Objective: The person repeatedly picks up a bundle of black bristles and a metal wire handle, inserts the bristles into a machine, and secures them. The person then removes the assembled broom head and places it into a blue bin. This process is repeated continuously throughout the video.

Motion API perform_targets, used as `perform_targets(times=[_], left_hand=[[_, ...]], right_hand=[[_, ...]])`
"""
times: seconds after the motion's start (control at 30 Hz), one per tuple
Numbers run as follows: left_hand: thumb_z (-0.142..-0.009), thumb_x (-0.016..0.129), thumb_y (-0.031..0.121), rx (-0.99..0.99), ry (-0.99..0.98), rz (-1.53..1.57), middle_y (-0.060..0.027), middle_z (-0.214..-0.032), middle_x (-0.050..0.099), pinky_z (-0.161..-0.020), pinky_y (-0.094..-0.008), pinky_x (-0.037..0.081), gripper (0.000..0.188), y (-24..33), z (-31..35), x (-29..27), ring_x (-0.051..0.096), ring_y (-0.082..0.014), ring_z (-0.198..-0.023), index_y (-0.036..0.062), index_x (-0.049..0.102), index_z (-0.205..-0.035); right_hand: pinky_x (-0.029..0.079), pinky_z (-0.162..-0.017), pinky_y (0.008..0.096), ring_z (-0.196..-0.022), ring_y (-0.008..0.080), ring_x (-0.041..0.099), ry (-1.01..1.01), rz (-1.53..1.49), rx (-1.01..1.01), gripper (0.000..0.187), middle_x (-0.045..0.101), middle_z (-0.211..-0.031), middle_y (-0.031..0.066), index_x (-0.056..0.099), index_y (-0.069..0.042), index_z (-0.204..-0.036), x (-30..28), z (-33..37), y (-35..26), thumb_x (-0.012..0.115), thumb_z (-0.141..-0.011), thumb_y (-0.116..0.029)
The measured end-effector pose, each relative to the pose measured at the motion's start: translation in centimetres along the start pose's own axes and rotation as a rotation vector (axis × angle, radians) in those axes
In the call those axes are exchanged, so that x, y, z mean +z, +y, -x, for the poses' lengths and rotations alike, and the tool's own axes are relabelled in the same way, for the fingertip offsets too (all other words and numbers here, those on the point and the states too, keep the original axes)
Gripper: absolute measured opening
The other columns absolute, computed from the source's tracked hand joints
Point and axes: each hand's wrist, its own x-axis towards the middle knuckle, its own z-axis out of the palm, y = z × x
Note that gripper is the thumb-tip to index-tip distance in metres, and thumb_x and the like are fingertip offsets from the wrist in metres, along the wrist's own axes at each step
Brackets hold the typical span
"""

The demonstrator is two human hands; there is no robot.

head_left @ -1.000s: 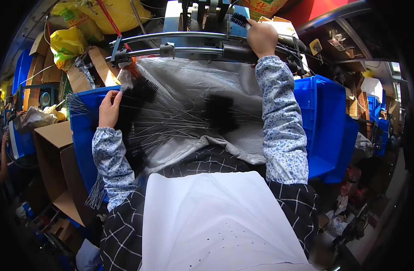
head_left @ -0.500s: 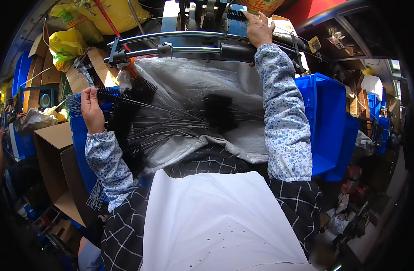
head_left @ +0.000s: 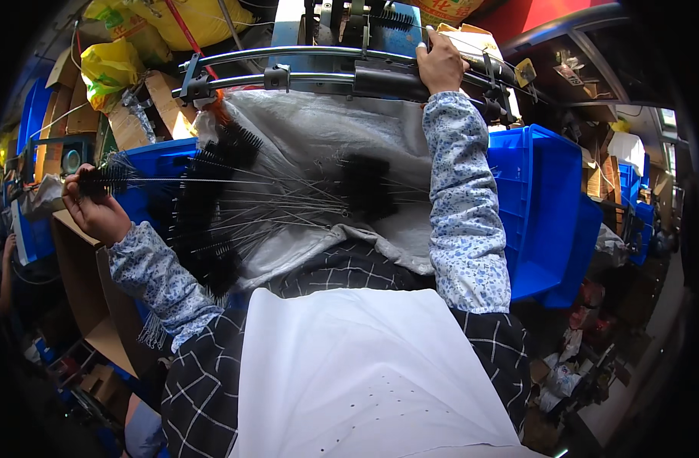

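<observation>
My left hand (head_left: 98, 217) is closed around the bristle end of a black wire-stemmed brush (head_left: 105, 180), out at the left beside a blue crate (head_left: 160, 156). The brush's thin metal stem runs right, over other black brushes (head_left: 239, 146) piled on a pale plastic sheet (head_left: 288, 114) across my lap. At the top, my right hand (head_left: 441, 65) is at the machine (head_left: 292, 30), next to a dark cylinder on its rails. Its thumb and forefinger are apart, close to the thin wire of another small black brush (head_left: 393, 20) lying on the machine. The fingers' undersides are hidden.
Two metal rails (head_left: 319, 53) cross in front of the machine. Blue plastic bins (head_left: 552, 214) stand at the right. An open cardboard box (head_left: 109, 328) sits at the lower left, with yellow bags (head_left: 109, 72) behind it. A white cloth (head_left: 365, 366) covers my front.
My left hand has swung outward to the left and slightly down, drawing a brush away from the pile. My right hand has shifted a little, its forefinger now off the machine's blue top.
</observation>
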Motion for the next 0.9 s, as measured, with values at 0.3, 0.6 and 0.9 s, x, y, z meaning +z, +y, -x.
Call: perform_targets(times=[0.3,0.6,0.9], left_hand=[[-0.072,0.055,0.002,0.691,-0.042,-1.019,-0.016,-0.086,0.055,-0.073,-0.0355,0.044,0.019,4.7,-1.8,-5.2,0.054,-0.0296,-0.081,-0.0044,0.055,-0.09],[-0.072,0.055,0.0,0.581,0.008,-0.948,-0.0163,-0.087,0.054,-0.075,-0.0343,0.044,0.019,4.1,-0.5,-4.3,0.054,-0.0287,-0.082,-0.0063,0.054,-0.09],[-0.082,0.048,0.004,0.211,0.1,-0.469,-0.0119,-0.088,0.056,-0.076,-0.0284,0.045,0.017,4.5,1.1,0.3,0.055,-0.0203,-0.082,-0.0049,0.05,-0.096]], right_hand=[[0.034,-0.084,0.047,-0.096,0.025,0.052,0.049,-0.008,-0.012,0.035,0.055,-0.103,0.0087,0.053,-0.01,-0.109,1.5,0.1,-1.9,0.053,-0.075,-0.019],[0.032,-0.081,0.0472,-0.094,0.0225,0.053,0.053,-0.009,-0.015,0.032,0.056,-0.1,0.0062,0.055,-0.01,-0.105,2.5,-0.1,-4.0,0.055,-0.074,-0.018],[0.033,-0.078,0.0442,-0.089,0.0211,0.054,0.075,-0.002,-0.025,0.021,0.057,-0.095,0.0049,0.058,-0.008,-0.095,2.9,0.3,-7.9,0.054,-0.076,-0.017]])
